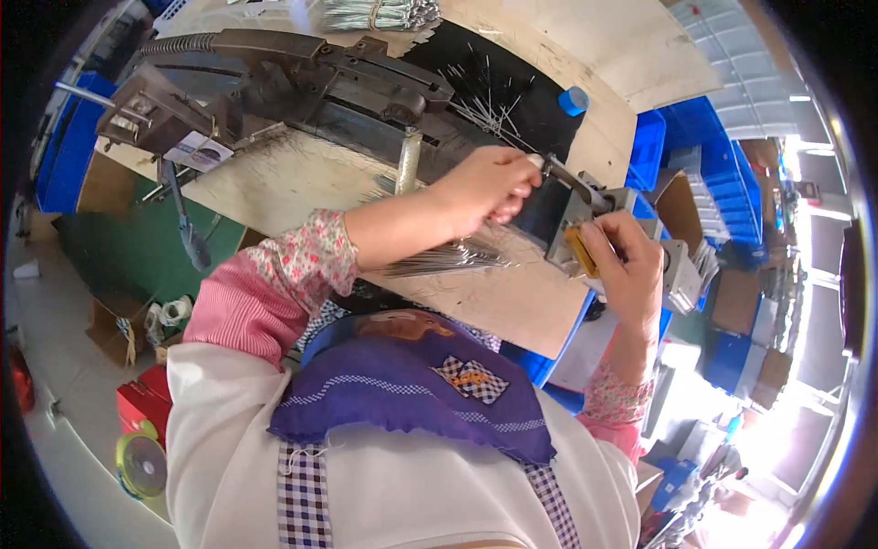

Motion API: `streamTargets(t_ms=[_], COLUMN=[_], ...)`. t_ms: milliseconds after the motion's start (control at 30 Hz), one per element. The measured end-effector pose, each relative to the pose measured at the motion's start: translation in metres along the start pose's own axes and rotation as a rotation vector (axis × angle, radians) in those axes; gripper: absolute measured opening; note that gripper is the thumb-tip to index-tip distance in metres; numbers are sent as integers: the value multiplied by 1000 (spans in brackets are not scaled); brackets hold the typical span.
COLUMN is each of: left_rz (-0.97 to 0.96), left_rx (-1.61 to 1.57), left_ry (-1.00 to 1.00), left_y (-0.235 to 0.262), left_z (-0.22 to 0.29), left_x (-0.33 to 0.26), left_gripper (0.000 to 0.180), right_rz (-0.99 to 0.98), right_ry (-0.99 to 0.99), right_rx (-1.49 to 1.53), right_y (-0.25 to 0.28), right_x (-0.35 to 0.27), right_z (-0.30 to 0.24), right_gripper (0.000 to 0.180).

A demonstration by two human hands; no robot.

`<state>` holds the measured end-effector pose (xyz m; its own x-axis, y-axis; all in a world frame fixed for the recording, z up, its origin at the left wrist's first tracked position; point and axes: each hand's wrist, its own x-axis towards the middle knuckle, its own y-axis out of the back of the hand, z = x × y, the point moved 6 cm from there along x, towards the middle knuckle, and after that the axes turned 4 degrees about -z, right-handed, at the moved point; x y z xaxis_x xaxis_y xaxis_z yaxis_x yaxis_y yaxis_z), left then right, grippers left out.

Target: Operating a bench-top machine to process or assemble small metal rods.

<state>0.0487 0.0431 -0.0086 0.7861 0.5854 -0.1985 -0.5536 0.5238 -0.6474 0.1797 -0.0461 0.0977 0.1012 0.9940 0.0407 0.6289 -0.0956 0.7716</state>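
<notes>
My left hand reaches across the bench with its fingers closed in a pinch. Its fingertips are at the tip of a dark curved metal arm on a small grey metal fixture; what they pinch is too small to make out. At the fixture's near side my right hand is closed around a yellow handle. Under my left wrist lies a pile of thin metal rods, partly hidden by the forearm. More thin rods are scattered on a black mat beyond my left hand.
A long dark metal machine lies across the bench at the left. A bundle of rods rests at the back. A round blue cap stands near the mat's right edge. Blue bins stand at the right.
</notes>
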Motion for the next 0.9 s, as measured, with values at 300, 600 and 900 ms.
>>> streamTargets(t_ms=[300, 600, 900], left_rz=[369, 408, 142], left_rx=[102, -29, -260], left_ry=[-313, -278, -253], left_y=[25, 25, 4], left_z=[11, 7, 3], left_x=[-13, -17, 1], left_gripper=[24, 26, 63], right_rz=[101, -383, -679], right_ry=[490, 139, 23], right_rx=[-179, 402, 413], right_y=[-31, -65, -67], right_x=[96, 117, 130], right_z=[-15, 2, -4], right_gripper=[29, 25, 30])
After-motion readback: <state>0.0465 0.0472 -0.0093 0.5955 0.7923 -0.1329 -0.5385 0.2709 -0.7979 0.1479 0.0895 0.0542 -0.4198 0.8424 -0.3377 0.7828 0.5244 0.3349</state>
